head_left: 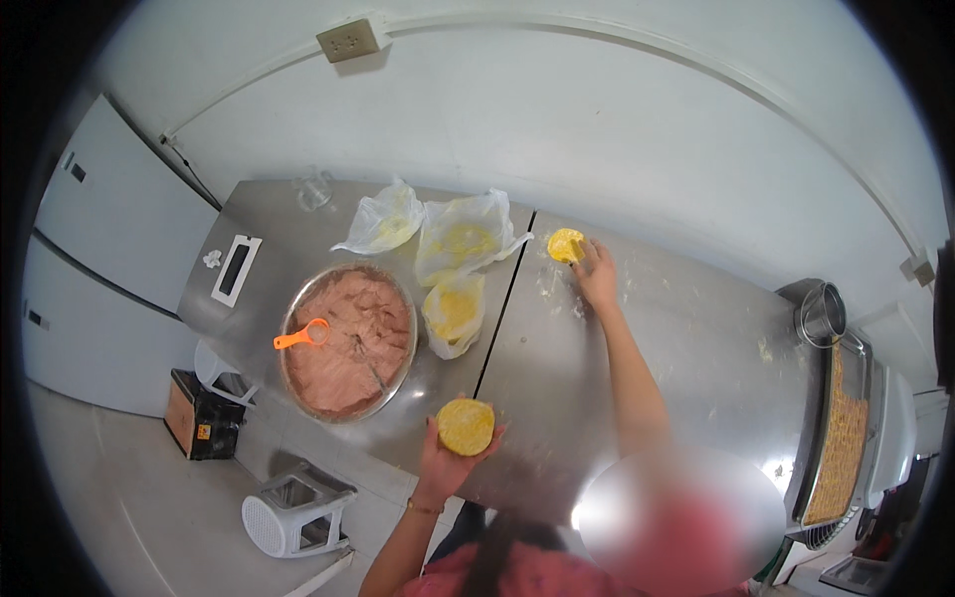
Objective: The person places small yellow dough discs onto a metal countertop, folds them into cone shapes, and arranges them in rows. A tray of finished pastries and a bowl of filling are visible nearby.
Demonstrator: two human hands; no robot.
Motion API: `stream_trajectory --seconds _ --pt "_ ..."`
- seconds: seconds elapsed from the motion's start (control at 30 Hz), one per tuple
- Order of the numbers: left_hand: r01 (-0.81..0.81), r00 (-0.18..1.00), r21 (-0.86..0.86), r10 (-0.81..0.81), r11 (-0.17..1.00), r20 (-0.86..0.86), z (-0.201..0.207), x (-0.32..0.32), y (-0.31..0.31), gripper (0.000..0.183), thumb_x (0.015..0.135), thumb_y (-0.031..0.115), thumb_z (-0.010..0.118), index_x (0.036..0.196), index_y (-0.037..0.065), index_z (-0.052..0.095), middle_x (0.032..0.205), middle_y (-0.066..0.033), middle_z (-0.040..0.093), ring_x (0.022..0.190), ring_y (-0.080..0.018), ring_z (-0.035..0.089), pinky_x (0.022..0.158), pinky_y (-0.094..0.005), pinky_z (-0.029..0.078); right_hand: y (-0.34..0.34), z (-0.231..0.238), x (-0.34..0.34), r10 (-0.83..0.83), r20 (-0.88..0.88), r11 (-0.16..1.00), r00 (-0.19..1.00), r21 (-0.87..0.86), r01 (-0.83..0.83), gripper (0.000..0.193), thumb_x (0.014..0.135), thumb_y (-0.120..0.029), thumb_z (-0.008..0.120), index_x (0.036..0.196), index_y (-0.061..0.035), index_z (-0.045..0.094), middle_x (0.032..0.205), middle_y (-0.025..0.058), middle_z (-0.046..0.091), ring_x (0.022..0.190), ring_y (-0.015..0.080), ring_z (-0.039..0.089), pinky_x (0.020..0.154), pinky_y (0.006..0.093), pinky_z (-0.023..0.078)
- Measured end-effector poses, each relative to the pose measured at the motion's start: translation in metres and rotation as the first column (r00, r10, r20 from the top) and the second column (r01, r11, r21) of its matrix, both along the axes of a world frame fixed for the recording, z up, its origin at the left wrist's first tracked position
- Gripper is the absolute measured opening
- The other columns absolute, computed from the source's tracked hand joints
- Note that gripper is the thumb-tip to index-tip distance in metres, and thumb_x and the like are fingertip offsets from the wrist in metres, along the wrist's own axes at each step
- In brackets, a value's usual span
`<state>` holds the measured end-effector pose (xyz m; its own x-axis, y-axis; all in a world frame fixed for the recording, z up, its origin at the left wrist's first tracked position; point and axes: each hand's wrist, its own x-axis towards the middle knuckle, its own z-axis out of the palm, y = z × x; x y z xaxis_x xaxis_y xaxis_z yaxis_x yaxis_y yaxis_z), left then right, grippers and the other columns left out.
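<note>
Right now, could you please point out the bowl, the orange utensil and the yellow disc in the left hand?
Bowl (413,343): head view, right side of its rim.
Orange utensil (297,337): head view, its handle.
Yellow disc (467,428): head view, middle of its visible face.

Three plastic bags (464,240), two yellow rounds (467,427), one metal bowl (412,330) and one orange utensil (294,338)

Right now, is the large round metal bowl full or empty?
Not empty: the large round metal bowl holds a pinkish-brown mass spread wall to wall; its depth I cannot tell.
</note>
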<state>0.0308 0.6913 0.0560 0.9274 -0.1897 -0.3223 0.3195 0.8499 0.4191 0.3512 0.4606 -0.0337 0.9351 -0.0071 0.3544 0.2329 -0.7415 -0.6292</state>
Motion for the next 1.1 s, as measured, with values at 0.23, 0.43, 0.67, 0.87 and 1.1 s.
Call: stream_trajectory --seconds 0.23,0.43,0.67,0.87,1.1 --pt "-0.01 0.993 0.031 0.006 0.999 0.12 -0.009 0.033 -0.003 0.052 0.096 0.047 0.031 0.137 0.017 0.031 0.134 -0.0085 0.041 0.123 -0.0329 0.042 0.104 -0.0446 0.033 0.056 0.109 -0.173 0.546 -0.005 0.76 0.838 0.423 -0.493 0.038 0.067 -0.008 0.072 0.104 -0.0044 0.062 0.114 0.0124 0.059 0.108 0.0287 0.055 0.091 0.0365 0.043" --pt "0.025 0.976 0.115 -0.049 0.993 0.214 0.0 0.038 -0.012 0.047 0.098 0.042 0.028 0.133 0.01 0.035 0.128 -0.0059 0.045 0.118 -0.0192 0.045 0.101 -0.0393 0.034 0.09 0.142 -0.257 0.474 -0.027 0.826 0.88 0.359 -0.434 0.029 0.068 -0.003 0.07 0.096 -0.0026 0.064 0.108 0.0103 0.062 0.1 0.0258 0.059 0.081 0.0326 0.048" --pt "0.086 0.971 0.034 -0.092 0.996 0.222 -0.001 0.029 -0.017 0.047 0.099 0.041 0.027 0.135 0.012 0.031 0.129 -0.0052 0.043 0.12 -0.0161 0.041 0.103 -0.0375 0.03 0.094 0.132 -0.281 0.357 -0.135 0.791 0.924 0.57 -0.222 0.016 0.071 0.003 0.065 0.087 0.0019 0.066 0.097 0.0091 0.066 0.086 0.0177 0.063 0.073 0.0265 0.049" --pt "0.11 0.968 0.128 -0.136 0.986 0.212 -0.006 0.026 -0.016 0.049 0.098 0.041 0.028 0.14 0.015 0.024 0.131 -0.0044 0.041 0.121 -0.016 0.04 0.104 -0.0381 0.029 0.102 0.126 -0.291 0.274 -0.172 0.775 0.946 0.622 -0.111 0.015 0.073 0.004 0.063 0.086 0.0021 0.067 0.093 0.0087 0.067 0.081 0.0121 0.061 0.071 0.0248 0.048" --pt "0.132 0.968 0.084 -0.146 0.988 0.202 -0.008 0.033 -0.018 0.051 0.098 0.04 0.031 0.142 0.018 0.02 0.136 -0.0046 0.036 0.126 -0.0177 0.035 0.106 -0.0409 0.026 0.093 0.12 -0.278 0.319 -0.37 0.547 0.872 0.824 0.15 0.01 0.079 -0.001 0.059 0.087 0.0013 0.065 0.094 0.008 0.066 0.084 0.0116 0.061 0.078 0.0249 0.047"
